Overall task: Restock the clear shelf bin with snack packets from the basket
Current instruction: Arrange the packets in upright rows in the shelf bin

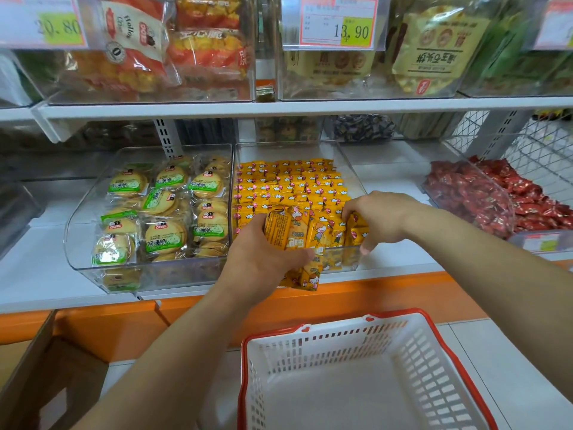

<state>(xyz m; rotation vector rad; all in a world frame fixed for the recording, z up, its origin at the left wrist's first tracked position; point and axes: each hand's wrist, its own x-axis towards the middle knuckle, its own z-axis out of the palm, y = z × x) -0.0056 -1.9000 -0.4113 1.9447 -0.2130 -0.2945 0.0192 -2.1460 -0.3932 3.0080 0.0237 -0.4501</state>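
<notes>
Shop shelf (46, 274) holds the clear bin (347, 169), where the left hand (263, 259) wraps its grip round a bundle of snack packets (291, 231) over the near rim to fill the last gap, while the right hand (381, 218), fingers curled, seemingly pinches the near-right packets upright; the basket (434, 324) waits below

Glossy foil snack packets (302, 234); clear smooth plastic bin (347, 169) — matt plastic basket (434, 339).

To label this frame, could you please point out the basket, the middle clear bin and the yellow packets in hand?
basket (341, 342), head view, white back wall.
clear bin (348, 172), head view, right side wall.
yellow packets (288, 231), head view, face of the top packet.
</notes>
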